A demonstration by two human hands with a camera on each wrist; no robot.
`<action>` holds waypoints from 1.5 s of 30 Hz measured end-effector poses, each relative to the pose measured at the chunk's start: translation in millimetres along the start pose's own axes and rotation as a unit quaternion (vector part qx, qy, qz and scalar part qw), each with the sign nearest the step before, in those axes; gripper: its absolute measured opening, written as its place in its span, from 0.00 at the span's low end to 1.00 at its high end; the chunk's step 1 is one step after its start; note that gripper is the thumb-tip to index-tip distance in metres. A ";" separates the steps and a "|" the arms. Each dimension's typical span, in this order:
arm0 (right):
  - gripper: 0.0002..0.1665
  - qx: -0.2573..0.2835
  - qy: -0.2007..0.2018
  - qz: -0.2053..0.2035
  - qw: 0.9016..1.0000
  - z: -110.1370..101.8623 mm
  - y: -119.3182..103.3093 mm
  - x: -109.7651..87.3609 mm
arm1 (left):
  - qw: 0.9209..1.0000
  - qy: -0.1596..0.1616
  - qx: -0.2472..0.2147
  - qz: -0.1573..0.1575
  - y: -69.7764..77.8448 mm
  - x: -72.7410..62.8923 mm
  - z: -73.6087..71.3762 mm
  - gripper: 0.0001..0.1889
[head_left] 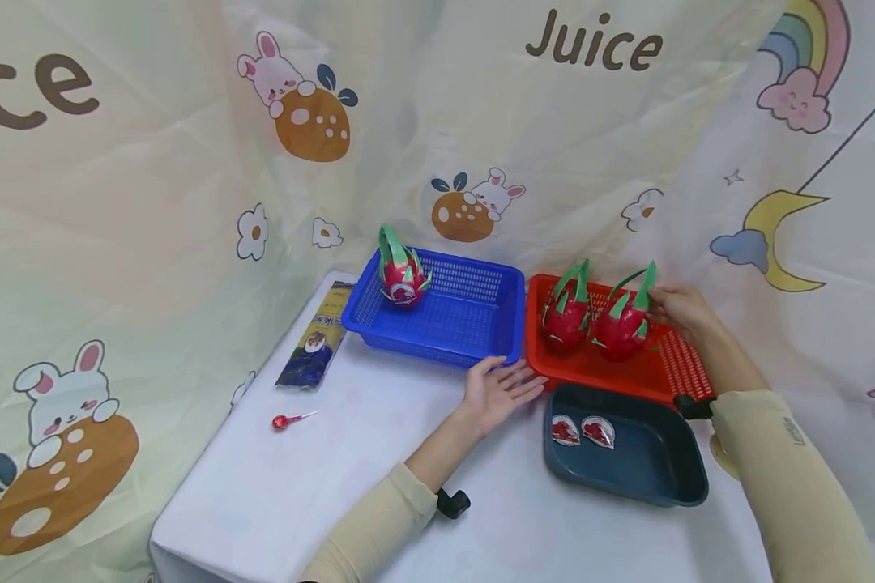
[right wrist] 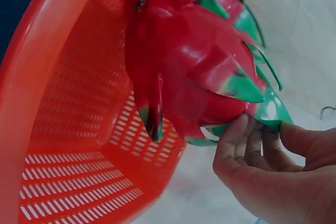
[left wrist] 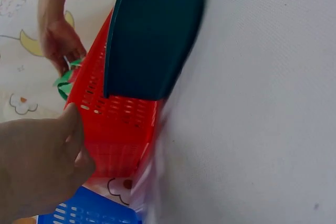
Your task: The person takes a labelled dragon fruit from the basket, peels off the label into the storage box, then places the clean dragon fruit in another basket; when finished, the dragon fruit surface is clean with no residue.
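My right hand [head_left: 684,311] pinches a green leaf of a dragon fruit [head_left: 621,334] at the red basket [head_left: 671,368]. In the right wrist view, thumb and fingers meet on the leaf tip, and the red dragon fruit [right wrist: 184,64] hangs over the basket's inside. A second dragon fruit [head_left: 565,322] stands just left of it in the same basket. My left hand [head_left: 494,395] is held palm up with fingers spread, between the blue basket [head_left: 437,348] and the red one, and holds nothing. The left wrist view shows it beside the red basket's end wall [left wrist: 113,153].
Another dragon fruit [head_left: 403,279] with a round sticker sits in the blue basket's left end. A dark teal tray [head_left: 642,461] with two round stickers [head_left: 598,431] stands before the red basket. A dark blue and gold packet [head_left: 313,344] and a red-handled pointed tool [head_left: 283,422] lie left.
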State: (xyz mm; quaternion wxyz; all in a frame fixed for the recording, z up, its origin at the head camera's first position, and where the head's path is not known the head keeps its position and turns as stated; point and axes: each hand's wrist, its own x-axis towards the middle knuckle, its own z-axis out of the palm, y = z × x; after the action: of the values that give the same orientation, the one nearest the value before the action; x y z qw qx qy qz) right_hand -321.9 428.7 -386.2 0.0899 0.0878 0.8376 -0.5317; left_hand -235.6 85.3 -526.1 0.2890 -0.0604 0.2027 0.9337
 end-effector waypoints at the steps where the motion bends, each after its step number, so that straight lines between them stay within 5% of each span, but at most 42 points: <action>1: 0.34 -0.004 0.004 0.001 1.000 -1.2 2.7 2.8 | 1.000 -0.002 -0.001 -0.003 -0.1 0.3 0.4 0.36; 14: 0.18 0.050 0.013 0.014 0.999 4.0 17.0 32.9 | 0.999 -0.019 -0.023 -0.016 -2.1 7.3 -3.6 0.33; 23: 0.37 0.071 0.036 0.043 0.996 14.3 30.9 45.3 | 0.999 -0.006 -0.034 -0.007 -8.2 7.8 -6.0 0.32; 32: 0.36 0.098 0.083 0.031 0.991 28.5 25.1 42.8 | 1.000 -0.007 -0.019 -0.008 -4.3 5.2 -7.7 0.31; 39: 0.30 0.085 0.186 0.058 0.977 31.4 18.8 35.1 | 1.000 -0.011 0.027 -0.003 -0.3 -3.0 -16.4 0.32; 45: 0.17 0.174 0.245 -0.019 0.953 54.5 -10.3 37.2 | 0.995 0.020 0.095 0.038 14.4 -14.9 -21.6 0.28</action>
State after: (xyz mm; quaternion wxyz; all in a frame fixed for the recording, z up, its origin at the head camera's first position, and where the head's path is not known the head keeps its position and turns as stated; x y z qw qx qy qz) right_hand -357.3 376.8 -409.0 -0.1451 0.2142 0.7295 -0.6332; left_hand -231.5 57.9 -537.5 0.2541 -0.0439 0.2980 0.9191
